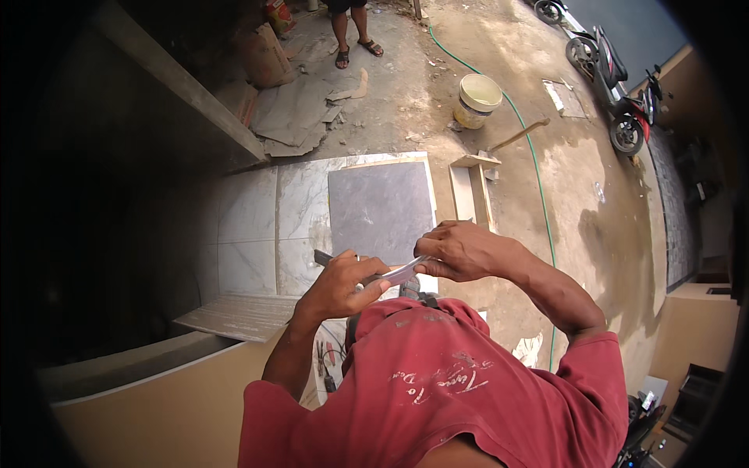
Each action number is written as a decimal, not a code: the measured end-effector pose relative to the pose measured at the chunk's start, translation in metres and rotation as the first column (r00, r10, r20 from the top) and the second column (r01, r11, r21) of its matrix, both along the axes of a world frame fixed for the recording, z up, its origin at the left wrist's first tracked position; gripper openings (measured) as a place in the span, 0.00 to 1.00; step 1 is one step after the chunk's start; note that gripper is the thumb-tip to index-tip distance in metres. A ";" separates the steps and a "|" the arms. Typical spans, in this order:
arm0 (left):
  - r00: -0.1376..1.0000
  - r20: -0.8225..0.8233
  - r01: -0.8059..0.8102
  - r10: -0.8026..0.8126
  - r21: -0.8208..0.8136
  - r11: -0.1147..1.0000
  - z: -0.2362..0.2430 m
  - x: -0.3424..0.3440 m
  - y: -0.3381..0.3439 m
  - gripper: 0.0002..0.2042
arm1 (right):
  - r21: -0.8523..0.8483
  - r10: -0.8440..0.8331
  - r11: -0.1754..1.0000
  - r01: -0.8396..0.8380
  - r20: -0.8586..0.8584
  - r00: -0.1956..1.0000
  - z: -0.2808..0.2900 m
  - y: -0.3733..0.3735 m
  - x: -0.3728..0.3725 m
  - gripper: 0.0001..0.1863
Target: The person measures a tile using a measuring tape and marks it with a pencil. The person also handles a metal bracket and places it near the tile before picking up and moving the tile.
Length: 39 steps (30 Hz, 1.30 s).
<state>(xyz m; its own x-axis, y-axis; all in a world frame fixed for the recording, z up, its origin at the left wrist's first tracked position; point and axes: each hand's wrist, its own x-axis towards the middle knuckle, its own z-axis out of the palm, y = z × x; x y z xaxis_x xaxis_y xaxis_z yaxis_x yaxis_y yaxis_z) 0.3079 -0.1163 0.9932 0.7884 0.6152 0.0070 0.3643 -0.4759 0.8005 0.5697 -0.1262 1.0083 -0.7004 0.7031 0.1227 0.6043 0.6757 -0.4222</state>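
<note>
My left hand [343,282] and my right hand [466,249] are both closed on a narrow, silvery-grey strip [402,274] in front of my chest. Its middle shows between them, slightly bowed, and a dark end [321,257] sticks out past my left hand. What kind of strip it is, I cannot make out. Just beyond my hands a square dark grey tile [380,204] lies over white marbled floor tiles [248,210]. A pale edge shows along the grey tile's far and right sides.
A wooden frame [462,195] lies right of the tile, and a bucket [477,101] stands behind it. A green hose [537,168] runs down the right. Another person's legs [349,27] are at the back. Motorbikes [616,86] stand far right. Tools [329,366] lie beside my left arm.
</note>
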 end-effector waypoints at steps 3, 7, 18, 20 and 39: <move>0.997 -0.075 -0.016 0.019 0.038 0.999 -0.004 0.001 -0.002 0.09 | -0.269 0.007 0.963 0.008 0.053 0.999 -0.011 -0.001 0.000 0.17; 0.978 -0.080 -0.171 0.193 0.224 0.959 -0.032 0.004 0.001 0.08 | -0.126 -0.192 0.973 0.194 0.032 0.981 -0.036 -0.007 -0.013 0.16; 0.708 -0.429 -0.353 0.561 0.473 0.807 -0.120 0.056 0.025 0.10 | -0.119 -0.598 0.791 0.600 0.058 0.799 -0.151 0.027 -0.062 0.17; 0.781 -0.390 -0.336 0.487 0.395 0.855 -0.117 0.042 0.025 0.10 | -0.140 -0.574 0.795 0.590 0.136 0.807 -0.152 0.025 -0.050 0.18; 0.847 0.522 0.521 -0.102 -0.775 0.358 -0.027 -0.003 -0.003 0.21 | -0.460 -0.070 0.858 -0.228 -0.545 0.835 -0.022 -0.030 -0.028 0.20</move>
<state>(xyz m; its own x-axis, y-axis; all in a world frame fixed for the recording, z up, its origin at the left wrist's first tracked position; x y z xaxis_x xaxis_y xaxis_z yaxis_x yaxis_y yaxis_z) 0.3047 -0.1197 0.9663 0.9873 0.1460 -0.0622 -0.0260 0.5355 0.8442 0.5416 -0.1565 0.9861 -0.6841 0.7149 0.1446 0.1394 0.3227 -0.9362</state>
